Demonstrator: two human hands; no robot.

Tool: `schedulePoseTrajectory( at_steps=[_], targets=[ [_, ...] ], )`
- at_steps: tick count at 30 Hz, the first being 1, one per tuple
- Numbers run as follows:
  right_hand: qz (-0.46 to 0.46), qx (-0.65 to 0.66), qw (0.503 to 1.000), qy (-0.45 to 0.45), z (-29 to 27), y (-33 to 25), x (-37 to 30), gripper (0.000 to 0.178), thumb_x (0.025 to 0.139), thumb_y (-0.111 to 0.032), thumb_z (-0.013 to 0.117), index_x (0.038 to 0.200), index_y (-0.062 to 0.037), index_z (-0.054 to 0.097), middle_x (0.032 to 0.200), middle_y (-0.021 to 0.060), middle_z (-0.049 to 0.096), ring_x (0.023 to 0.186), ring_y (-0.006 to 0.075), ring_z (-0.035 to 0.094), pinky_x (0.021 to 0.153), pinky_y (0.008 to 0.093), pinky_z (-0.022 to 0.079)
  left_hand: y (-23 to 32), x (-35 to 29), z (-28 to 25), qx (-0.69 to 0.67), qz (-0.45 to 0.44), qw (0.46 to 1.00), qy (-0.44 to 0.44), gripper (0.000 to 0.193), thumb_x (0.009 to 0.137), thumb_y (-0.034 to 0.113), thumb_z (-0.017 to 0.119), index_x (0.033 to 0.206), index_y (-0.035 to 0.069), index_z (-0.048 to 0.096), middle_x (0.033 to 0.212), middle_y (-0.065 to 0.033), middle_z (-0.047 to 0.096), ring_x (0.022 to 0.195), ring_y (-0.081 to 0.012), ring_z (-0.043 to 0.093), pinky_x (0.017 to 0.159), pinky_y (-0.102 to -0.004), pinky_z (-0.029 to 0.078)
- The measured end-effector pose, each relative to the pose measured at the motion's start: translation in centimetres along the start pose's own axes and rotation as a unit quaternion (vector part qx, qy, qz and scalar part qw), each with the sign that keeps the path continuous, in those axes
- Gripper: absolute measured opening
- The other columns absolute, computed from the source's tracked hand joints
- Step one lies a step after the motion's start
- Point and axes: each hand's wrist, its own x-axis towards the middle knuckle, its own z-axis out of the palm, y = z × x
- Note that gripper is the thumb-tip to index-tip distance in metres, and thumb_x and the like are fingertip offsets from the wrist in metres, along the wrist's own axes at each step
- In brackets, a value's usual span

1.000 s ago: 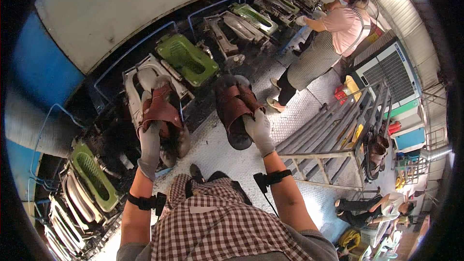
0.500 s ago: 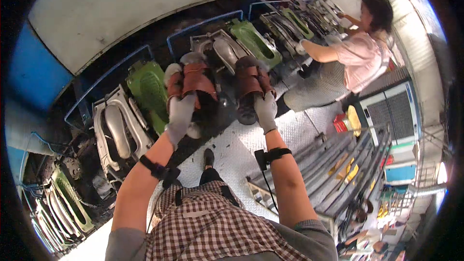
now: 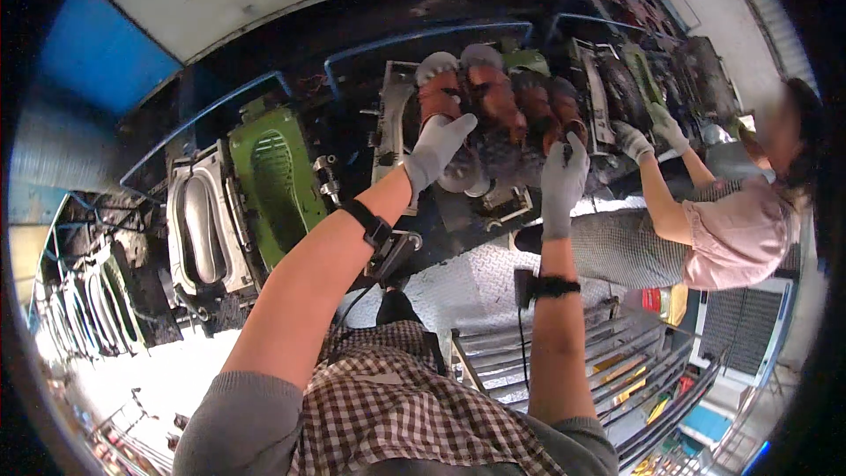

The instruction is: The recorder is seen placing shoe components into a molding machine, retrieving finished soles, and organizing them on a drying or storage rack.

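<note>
Though the sandals have crossed the mould line edge, carry seemingly done, we can't tell left hand or right hand grip.

Both arms are extended forward, hands well apart. Left arm: runs diagonally from lower left toward upper centre, wrist roughly in line with the forearm. Left hand: gloved, thumb directed up and to the right, fingers partly hidden. Right arm: near vertical in view. Right hand: gloved, fingers pointing upward and slightly bent; grip undetermined on either side.
</note>
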Motion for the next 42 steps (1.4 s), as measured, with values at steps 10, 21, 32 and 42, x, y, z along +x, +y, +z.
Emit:
schedulePoseTrajectory(
  at_steps=[10,21,32,42],
  targets=[
    [0.099,0.473,0.789,-0.379,6.3,-15.4,-17.6,0.045,0.1,-0.006,0.062,0.142,0.0029,0.051,0.119,0.0086,0.066,0.105,0.0144,0.063,0.094,0.0281,0.051,4.4,-18.7,-12.5,-0.254,0.083,0.963,-0.035,0.036,0.104,0.02,0.055,0.136,0.003,0.055,0.13,-0.0057,0.058,0.117,-0.0195,0.059,0.103,-0.0372,0.048],
    [0.017,0.429,0.816,-0.386,12.9,-29.0,-30.2,0.028,0.095,-0.015,0.073,0.115,0.0023,0.063,0.091,-0.0005,0.068,0.074,0.0057,0.06,0.067,0.0226,0.05,-7.0,-31.8,-42.7,-0.125,0.233,0.942,0.206,0.035,0.107,0.027,0.051,0.13,0.002,0.059,0.113,-0.0071,0.063,0.1,-0.0168,0.057,0.091,-0.0314,0.048],
    [0.016,0.42,0.796,-0.435,11.1,-35.2,-32.5,0.035,0.094,-0.011,0.069,0.125,-0.0002,0.057,0.113,0.0071,0.064,0.092,0.0122,0.063,0.079,0.0272,0.056,-11.2,-27.5,-47.9,-0.021,0.227,0.928,0.294,0.058,0.104,0.047,0.052,0.135,-0.003,0.057,0.12,-0.0137,0.065,0.112,-0.0224,0.059,0.1,-0.033,0.045],
    [-0.281,0.12,0.928,-0.213,20.2,-36.1,-33.7,0.039,0.088,-0.012,0.068,0.127,-0.0065,0.064,0.112,0.0175,0.068,0.101,0.0376,0.066,0.09,0.0435,0.054,-10.5,-31.1,-44.2,-0.161,0.024,0.967,0.198,0.048,0.102,0.043,0.06,0.129,0.002,0.059,0.115,-0.003,0.063,0.105,-0.0099,0.058,0.092,-0.0266,0.048]
  ],
)
